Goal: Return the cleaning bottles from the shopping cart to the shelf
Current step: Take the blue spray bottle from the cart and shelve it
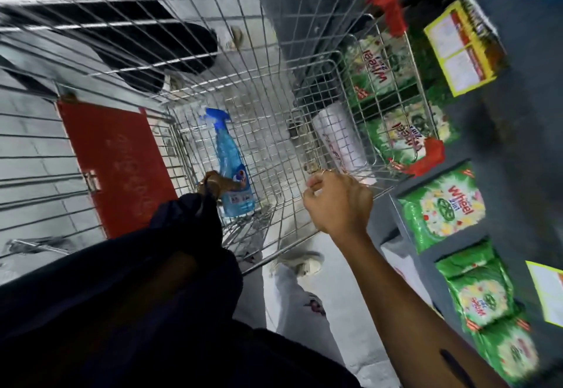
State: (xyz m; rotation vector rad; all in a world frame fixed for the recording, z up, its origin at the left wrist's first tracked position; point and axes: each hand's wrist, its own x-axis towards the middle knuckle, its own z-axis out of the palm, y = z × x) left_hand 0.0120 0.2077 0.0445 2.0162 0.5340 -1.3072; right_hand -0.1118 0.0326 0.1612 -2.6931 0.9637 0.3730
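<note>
A blue spray bottle (pixel 229 156) with a blue trigger head lies inside the wire shopping cart (pixel 213 61), near its left side. My left hand (pixel 217 184), coming out of a dark sleeve, reaches down into the cart and wraps its fingers around the bottle's lower body. My right hand (pixel 336 201) is closed on the cart's near right rim. The grey shelf (pixel 402 223) stands to the right of the cart. A white cylindrical pack (pixel 338 137) shows through the cart's right wall; what it is stays unclear.
Green Wheel detergent bags (pixel 444 204) fill the shelf on the right, with a yellow box (pixel 463 49) higher up. A red panel (pixel 115 162) sits at the cart's left end. Another person's dark legs and shoes (pixel 170 52) stand beyond the cart. My shoe (pixel 301 262) is below it.
</note>
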